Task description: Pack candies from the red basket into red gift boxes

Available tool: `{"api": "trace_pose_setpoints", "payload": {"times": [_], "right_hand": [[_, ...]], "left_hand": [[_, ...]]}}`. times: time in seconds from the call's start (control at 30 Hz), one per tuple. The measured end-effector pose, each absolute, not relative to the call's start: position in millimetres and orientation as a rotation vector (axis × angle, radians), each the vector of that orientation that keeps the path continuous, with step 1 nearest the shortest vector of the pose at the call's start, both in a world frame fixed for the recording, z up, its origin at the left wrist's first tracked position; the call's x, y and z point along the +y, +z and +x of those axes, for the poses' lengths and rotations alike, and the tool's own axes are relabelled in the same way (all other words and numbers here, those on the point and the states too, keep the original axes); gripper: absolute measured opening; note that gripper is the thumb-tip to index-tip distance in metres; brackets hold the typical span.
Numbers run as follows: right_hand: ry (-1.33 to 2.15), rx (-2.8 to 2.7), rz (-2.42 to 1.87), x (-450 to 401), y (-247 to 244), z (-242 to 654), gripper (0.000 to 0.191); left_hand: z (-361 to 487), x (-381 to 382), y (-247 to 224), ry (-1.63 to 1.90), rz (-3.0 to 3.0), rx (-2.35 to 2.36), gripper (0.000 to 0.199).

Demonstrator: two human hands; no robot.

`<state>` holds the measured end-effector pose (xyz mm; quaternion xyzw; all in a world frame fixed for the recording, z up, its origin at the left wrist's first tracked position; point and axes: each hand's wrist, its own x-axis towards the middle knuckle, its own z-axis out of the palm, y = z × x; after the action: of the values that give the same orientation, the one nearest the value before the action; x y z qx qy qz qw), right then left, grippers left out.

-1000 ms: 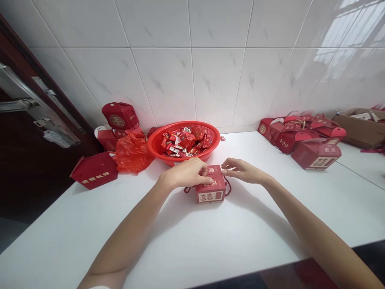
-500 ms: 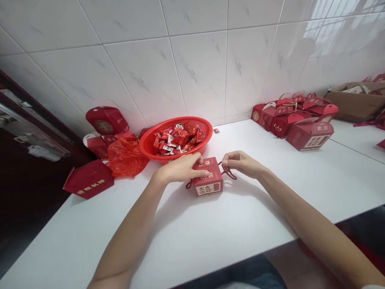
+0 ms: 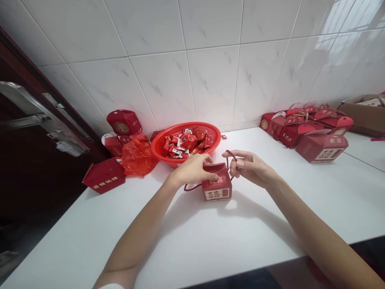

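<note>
A small red gift box (image 3: 217, 192) with a cream label on its front stands on the white table. My left hand (image 3: 195, 169) grips its top from the left, thumb lying over the upper face. Right of the box, my right hand (image 3: 248, 165) pinches a dark red cord (image 3: 231, 154), which rises in a loop from the box's right side. Another loop of cord (image 3: 192, 188) sticks out at the left side, resting low near the table.
Behind the box is a red basket (image 3: 156, 150) of wrapped sweets. A red plastic bag (image 3: 138, 157) and red boxes (image 3: 104, 175) stand at the left. More red boxes (image 3: 321, 146) and a cardboard box (image 3: 361, 114) are at the right, along the tiled wall.
The view has shifted, so things sit further right. My right hand has lifted the right cord into an upright loop. My left hand stays on the box, and the left cord loop now shows more.
</note>
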<state>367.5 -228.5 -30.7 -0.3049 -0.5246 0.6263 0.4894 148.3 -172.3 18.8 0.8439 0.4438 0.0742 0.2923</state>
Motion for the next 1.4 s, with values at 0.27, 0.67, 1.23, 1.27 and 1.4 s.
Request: {"api": "trace_pose_setpoints", "payload": {"times": [0.27,0.67,1.23,1.27,1.4], "right_hand": [[1.342,-1.394,-0.907,-229,4,360,0.032],[1.077,-1.594,-1.142,-235,47,330,0.020],[1.059,-1.124,-1.048,-233,39,337,0.014],[1.046,-1.111,-1.049,-235,40,345,0.015],[0.857,-1.033,-1.123,-258,48,398,0.015]], "left_hand": [[123,-183,57,0.832,1.746,0.717,0.041],[135,-200,50,0.753,1.609,0.350,0.058],[145,-202,42,0.920,1.825,0.538,0.050],[143,-202,44,0.938,1.846,0.559,0.047],[130,-202,55,1.051,1.951,0.610,0.035]]}}
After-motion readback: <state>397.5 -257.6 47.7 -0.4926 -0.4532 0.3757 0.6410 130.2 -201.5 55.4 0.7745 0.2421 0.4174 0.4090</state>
